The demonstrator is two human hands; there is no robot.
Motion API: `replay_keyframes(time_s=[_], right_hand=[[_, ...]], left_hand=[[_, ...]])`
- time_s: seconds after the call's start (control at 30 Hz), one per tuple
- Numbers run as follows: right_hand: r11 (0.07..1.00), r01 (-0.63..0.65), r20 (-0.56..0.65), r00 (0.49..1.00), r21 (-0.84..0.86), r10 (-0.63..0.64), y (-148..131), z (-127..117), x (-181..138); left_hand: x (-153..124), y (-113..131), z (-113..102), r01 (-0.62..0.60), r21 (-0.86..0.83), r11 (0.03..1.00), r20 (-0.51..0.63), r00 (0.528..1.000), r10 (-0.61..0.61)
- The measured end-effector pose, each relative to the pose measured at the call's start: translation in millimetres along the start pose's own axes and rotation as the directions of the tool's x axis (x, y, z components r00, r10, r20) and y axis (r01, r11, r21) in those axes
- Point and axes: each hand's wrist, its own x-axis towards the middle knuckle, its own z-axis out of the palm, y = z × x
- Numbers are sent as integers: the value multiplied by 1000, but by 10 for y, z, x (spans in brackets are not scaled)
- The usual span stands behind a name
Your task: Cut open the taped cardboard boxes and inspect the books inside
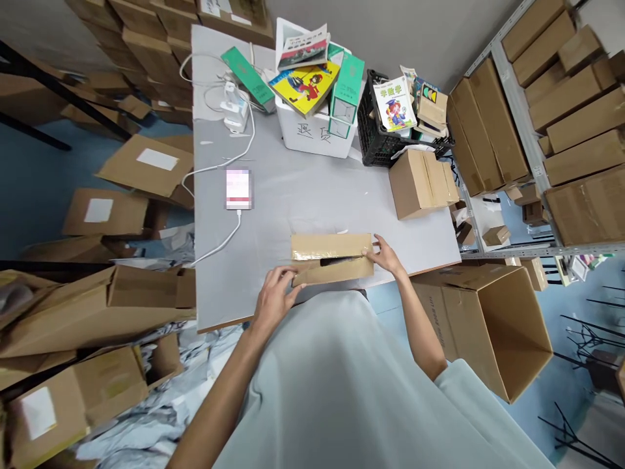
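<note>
A long, flat cardboard box [332, 246] lies at the table's front edge, close to my body. Its top flaps are parted by a narrow gap, and something dark shows inside. Shiny tape runs along the flap edge. My left hand [277, 294] grips the box's left end, thumb on the near side and fingers at the top corner. At the right end, my right hand [385, 255] holds the corner between thumb and fingers.
On the grey table [273, 195] stand a white foam box [312, 135] with books, a black crate [374, 153] of books, a closed carton [407, 185], a power strip [235, 111] and a cabled device [239, 189]. Cartons crowd the left floor; an open carton [459, 319] stands right.
</note>
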Motion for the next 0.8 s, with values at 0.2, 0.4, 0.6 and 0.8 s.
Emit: replay_keyframes(time_s=[0.2, 0.4, 0.6, 0.8], right_hand=[[784, 259, 327, 942, -564, -76, -299, -84, -105], [450, 375, 329, 927, -810, -180, -500, 122, -502], [196, 498, 426, 848, -845, -315, -495, 223, -683], [294, 539, 454, 834, -789, -313, -561, 18, -171]], left_hand=[[-136, -97, 30, 19, 34, 999, 64, 998, -21], [-229, -63, 28, 49, 58, 997, 42, 998, -51], [-159, 121, 24, 9, 47, 999, 11, 1000, -9], [-65, 162, 31, -43, 124, 991, 84, 996, 32]])
